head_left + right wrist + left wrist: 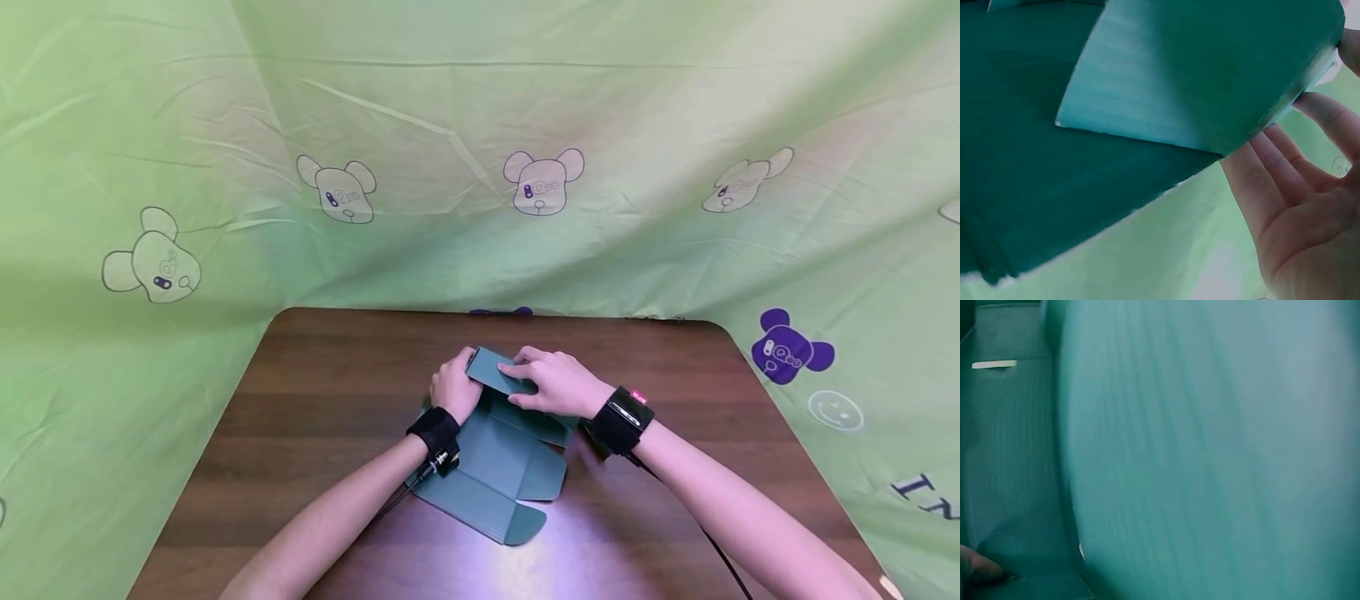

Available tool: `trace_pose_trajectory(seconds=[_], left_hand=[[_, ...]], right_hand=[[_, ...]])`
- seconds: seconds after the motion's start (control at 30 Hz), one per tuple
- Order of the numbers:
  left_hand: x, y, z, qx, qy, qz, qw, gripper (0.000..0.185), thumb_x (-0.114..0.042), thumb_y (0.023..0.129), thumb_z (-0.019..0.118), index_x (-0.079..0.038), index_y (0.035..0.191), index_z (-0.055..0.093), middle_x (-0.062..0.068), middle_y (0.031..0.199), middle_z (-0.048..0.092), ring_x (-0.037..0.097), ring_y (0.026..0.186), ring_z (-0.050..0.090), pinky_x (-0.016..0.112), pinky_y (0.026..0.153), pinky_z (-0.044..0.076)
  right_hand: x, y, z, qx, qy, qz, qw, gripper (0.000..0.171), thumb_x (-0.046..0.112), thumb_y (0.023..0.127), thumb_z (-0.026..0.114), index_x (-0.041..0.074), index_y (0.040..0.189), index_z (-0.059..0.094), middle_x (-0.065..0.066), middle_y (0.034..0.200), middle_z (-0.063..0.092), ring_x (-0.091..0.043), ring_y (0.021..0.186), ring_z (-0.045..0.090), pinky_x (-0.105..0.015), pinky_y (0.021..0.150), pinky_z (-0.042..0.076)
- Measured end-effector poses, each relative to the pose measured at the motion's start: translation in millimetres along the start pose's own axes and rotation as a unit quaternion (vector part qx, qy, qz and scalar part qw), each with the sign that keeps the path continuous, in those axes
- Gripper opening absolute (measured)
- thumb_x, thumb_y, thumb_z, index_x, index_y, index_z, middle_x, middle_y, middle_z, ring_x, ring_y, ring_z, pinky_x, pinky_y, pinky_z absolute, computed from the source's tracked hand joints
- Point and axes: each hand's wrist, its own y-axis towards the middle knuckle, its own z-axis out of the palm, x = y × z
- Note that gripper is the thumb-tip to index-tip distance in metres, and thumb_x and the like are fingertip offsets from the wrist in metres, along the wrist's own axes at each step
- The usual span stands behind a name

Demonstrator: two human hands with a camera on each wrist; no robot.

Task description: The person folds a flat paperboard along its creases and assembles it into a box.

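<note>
- Both hands sit at the far end of a flat teal cardboard box blank (498, 467) that lies on the brown bench (315, 400), near its middle.
- My left hand (453, 387) has its fingers curled around the left edge of the raised far panel (498, 372), gripping it.
- My right hand (555, 382) lies over the same panel from the right, fingers fairly straight and pressing down on its top face; the right wrist view shows the palm open with the fingertips (1322, 112) touching the panel's edge.
- That far panel is folded up and tilted toward me, while the near flaps, one with a rounded tab (525, 525), stay flat on the bench.
- From the left wrist I see almost nothing but blurred teal card close to the lens, with a fingertip (975, 569) at the bottom left corner.
- Black wrist straps (621, 419) sit on both arms, with a cable trailing from each.
- Green cloth printed with bear heads (542, 182) hangs behind and beside the bench.
</note>
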Motion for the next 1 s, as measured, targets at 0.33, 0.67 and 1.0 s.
trace_pose_trajectory(seconds=[0.33, 0.67, 1.0], left_hand=[[2.9, 3.5, -6.3, 0.033, 0.008, 0.013, 0.9993, 0.020, -0.019, 0.096, 0.067, -0.018, 0.116, 0.067, 0.007, 0.110, 0.074, 0.036, 0.090, 0.070, 0.053, 0.074, 0.055], [8.0, 8.6, -5.6, 0.048, 0.004, 0.031, 0.9984, 0.022, -0.019, 0.094, 0.068, -0.017, 0.115, 0.067, 0.007, 0.108, 0.070, 0.037, 0.086, 0.068, 0.053, 0.072, 0.054], [14.2, 8.6, -9.9, 0.072, -0.027, 0.069, 0.9946, 0.036, -0.017, 0.093, 0.070, -0.010, 0.128, 0.062, 0.011, 0.118, 0.067, 0.032, 0.102, 0.066, 0.050, 0.089, 0.054]], right_hand=[[5, 3, -4, 0.012, 0.011, 0.009, 1.000, 0.054, 0.042, 0.093, 0.073, 0.016, 0.140, 0.063, -0.009, 0.119, 0.063, -0.007, 0.067, 0.057, -0.022, 0.060, 0.047], [6, 3, -6, 0.003, 0.007, 0.008, 1.000, 0.053, 0.041, 0.094, 0.072, 0.015, 0.139, 0.063, -0.009, 0.117, 0.063, -0.004, 0.054, 0.048, -0.022, 0.051, 0.041], [3, 2, -3, 0.006, -0.006, -0.008, 1.000, 0.053, 0.036, 0.096, 0.071, 0.016, 0.143, 0.060, -0.012, 0.127, 0.060, -0.010, 0.069, 0.060, -0.026, 0.060, 0.050]])
